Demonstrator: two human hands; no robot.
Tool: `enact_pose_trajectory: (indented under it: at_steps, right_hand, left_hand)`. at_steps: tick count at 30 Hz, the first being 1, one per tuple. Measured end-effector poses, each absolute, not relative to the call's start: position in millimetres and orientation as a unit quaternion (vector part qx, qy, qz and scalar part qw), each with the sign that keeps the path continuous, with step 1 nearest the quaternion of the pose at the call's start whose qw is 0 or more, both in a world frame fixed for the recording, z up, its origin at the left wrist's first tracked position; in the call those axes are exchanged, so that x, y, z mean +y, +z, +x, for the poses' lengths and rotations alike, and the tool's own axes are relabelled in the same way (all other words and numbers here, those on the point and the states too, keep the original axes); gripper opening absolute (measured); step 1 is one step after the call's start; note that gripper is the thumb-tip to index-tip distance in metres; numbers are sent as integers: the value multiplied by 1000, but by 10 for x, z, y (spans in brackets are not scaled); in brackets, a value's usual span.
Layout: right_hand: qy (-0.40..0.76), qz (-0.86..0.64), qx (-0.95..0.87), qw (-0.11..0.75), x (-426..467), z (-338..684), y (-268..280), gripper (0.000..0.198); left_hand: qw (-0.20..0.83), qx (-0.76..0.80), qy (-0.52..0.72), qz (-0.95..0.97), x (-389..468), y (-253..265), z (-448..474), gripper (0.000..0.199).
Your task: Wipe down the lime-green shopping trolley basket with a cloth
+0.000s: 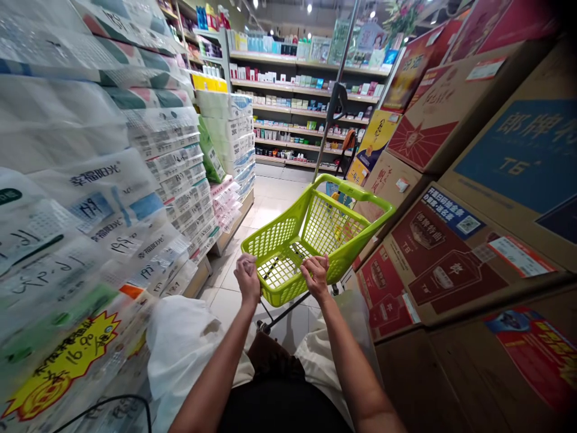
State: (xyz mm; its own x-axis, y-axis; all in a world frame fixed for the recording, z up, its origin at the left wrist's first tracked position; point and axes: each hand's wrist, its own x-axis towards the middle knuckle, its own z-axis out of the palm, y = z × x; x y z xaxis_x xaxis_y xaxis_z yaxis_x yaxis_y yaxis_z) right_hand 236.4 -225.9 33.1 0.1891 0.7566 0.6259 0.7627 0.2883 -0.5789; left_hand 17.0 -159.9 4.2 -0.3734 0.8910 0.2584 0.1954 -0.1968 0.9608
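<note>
A lime-green plastic shopping cart (292,287) stands in front of me in the aisle, its mesh basket on a dark wheeled frame. The cart's green handle bar (360,193) is on the far side, turned away from me. My left hand (247,276) is closed at the near left corner of the basket rim. At the near right part of the same rim, my right hand (315,275) has its fingers curled over the edge. Floor shows through the grid of the basket's bottom.
Tall stacks of wrapped tissue packs (175,174) line the left side, with a yellow price sign (67,364) low down. Stacked liquor cartons (446,264) crowd the right. A thin pole (331,114) rises beyond the cart, before shelves (311,111) of small boxed goods.
</note>
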Motion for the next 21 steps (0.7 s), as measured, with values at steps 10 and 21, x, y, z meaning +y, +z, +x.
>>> enact_pose_trajectory:
  at_steps: [10, 21]
  right_hand:
    - [5, -592, -653, 473, -2310, 2464, 367, 29]
    - [-1, -586, -655, 478, -2420, 2582, 370, 32]
  left_hand:
    - [314, 582, 583, 472, -1182, 333, 18, 15]
    - [294, 567, 580, 506, -1473, 156, -38, 17]
